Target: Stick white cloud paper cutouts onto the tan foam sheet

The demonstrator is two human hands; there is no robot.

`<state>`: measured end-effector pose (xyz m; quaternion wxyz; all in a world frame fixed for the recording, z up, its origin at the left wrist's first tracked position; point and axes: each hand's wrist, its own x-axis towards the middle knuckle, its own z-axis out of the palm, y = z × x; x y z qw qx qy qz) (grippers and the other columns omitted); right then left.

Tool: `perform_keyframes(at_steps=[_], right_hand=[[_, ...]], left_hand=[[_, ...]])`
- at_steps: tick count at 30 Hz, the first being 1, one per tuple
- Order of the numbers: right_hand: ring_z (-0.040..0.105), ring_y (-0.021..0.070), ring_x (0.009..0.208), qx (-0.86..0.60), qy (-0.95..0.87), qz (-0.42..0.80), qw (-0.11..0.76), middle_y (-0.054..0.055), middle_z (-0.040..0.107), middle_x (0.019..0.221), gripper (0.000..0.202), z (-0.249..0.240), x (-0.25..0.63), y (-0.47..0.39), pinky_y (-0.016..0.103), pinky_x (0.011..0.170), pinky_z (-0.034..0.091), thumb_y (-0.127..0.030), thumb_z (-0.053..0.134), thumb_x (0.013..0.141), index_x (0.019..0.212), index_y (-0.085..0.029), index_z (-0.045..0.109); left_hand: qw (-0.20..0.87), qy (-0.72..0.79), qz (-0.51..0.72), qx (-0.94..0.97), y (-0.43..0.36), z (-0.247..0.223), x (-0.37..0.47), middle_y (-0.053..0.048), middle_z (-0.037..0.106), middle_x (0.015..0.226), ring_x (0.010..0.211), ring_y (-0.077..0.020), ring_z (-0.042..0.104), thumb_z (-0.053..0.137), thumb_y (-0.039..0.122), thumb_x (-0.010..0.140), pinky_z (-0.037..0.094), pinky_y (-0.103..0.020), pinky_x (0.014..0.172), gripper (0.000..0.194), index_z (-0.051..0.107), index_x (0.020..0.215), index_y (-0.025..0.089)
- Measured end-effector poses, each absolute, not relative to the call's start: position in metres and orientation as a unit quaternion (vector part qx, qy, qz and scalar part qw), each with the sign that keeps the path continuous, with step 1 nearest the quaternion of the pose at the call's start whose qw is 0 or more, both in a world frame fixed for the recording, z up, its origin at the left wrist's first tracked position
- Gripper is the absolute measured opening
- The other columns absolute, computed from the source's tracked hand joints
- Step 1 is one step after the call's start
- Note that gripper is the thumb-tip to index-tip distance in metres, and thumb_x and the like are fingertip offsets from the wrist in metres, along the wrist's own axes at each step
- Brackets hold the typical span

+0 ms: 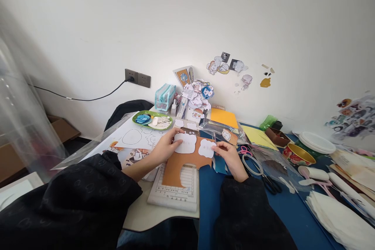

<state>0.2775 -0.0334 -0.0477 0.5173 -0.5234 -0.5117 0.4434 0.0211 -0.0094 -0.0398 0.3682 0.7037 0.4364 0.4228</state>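
Observation:
A piece of brown craft paper (175, 166) with a cut-out lower edge is held up over a printed form pad (175, 195). Against its upper part lie two white cloud-shaped cutouts with faint writing, a larger left cutout (187, 147) and a smaller right cutout (205, 148). My left hand (168, 144) is closed on the paper's upper left, its thumb across the larger cutout. At the upper right, my right hand (227, 154) pinches the edge by the smaller cutout, thumb and fingers together. Whether the cutouts are stuck to the brown paper, I cannot tell.
A green tray (134, 116) of blue and white paper pieces is behind my left hand, above a drawn white sheet (129, 138). Pink scissors (243, 150), black scissors (271, 183) and a tape roll (252, 165) lie right. A golden bowl (299, 155) stands farther right.

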Motion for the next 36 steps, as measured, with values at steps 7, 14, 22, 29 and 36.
perform_keyframes(at_steps=[7, 14, 22, 29, 36], right_hand=[[0.055, 0.0146, 0.051, -0.502, -0.523, 0.456, 0.516, -0.002, 0.062, 0.058, 0.040, -0.053, 0.274, -0.029, 0.028, 0.052, 0.047, -0.045, 0.080, 0.056, 0.080, -0.021, 0.059], [0.057, 0.0163, 0.053, -0.493, -0.547, 0.436, 0.517, 0.004, 0.066, 0.063, 0.036, -0.054, 0.272, -0.026, 0.029, 0.051, 0.046, -0.049, 0.078, 0.058, 0.069, -0.018, 0.065], [0.055, 0.0155, 0.052, -0.493, -0.545, 0.435, 0.520, 0.003, 0.065, 0.062, 0.034, -0.052, 0.271, -0.029, 0.029, 0.052, 0.046, -0.049, 0.078, 0.060, 0.069, -0.018, 0.066], [0.053, 0.0137, 0.049, -0.485, -0.541, 0.445, 0.523, 0.001, 0.063, 0.058, 0.032, -0.052, 0.269, -0.030, 0.028, 0.051, 0.045, -0.046, 0.078, 0.061, 0.069, -0.018, 0.064], [0.056, 0.0129, 0.055, -0.480, -0.531, 0.472, 0.516, 0.000, 0.063, 0.062, 0.027, -0.053, 0.269, -0.033, 0.026, 0.054, 0.046, -0.041, 0.077, 0.065, 0.072, -0.019, 0.065]], left_hand=[[0.373, 0.415, 0.429, 0.710, -0.011, -0.039, 0.022, -0.005, 0.060, 0.105, 0.075, -0.0178, 0.054, 0.051, 0.034, 0.080, 0.044, -0.031, 0.069, 0.027, 0.053, 0.104, 0.021], [0.361, 0.437, 0.409, 0.715, -0.009, -0.039, 0.021, -0.006, 0.062, 0.106, 0.070, -0.0175, 0.054, 0.048, 0.033, 0.080, 0.044, -0.031, 0.063, 0.026, 0.052, 0.104, 0.021], [0.026, 0.427, 0.389, 0.816, -0.019, -0.036, 0.019, -0.010, 0.054, 0.123, 0.117, -0.0296, 0.046, 0.045, 0.021, 0.085, 0.041, -0.048, 0.094, 0.027, 0.053, 0.111, 0.022], [-0.152, 0.281, 0.281, 0.905, -0.041, -0.035, 0.038, -0.008, 0.053, 0.132, 0.120, -0.0246, 0.047, 0.043, 0.021, 0.091, 0.031, -0.044, 0.104, 0.032, 0.051, 0.121, 0.019], [-0.137, 0.298, 0.230, 0.916, -0.046, -0.042, 0.048, -0.013, 0.053, 0.131, 0.117, -0.0289, 0.048, 0.047, 0.040, 0.090, 0.024, -0.048, 0.105, 0.049, 0.042, 0.133, 0.016]])
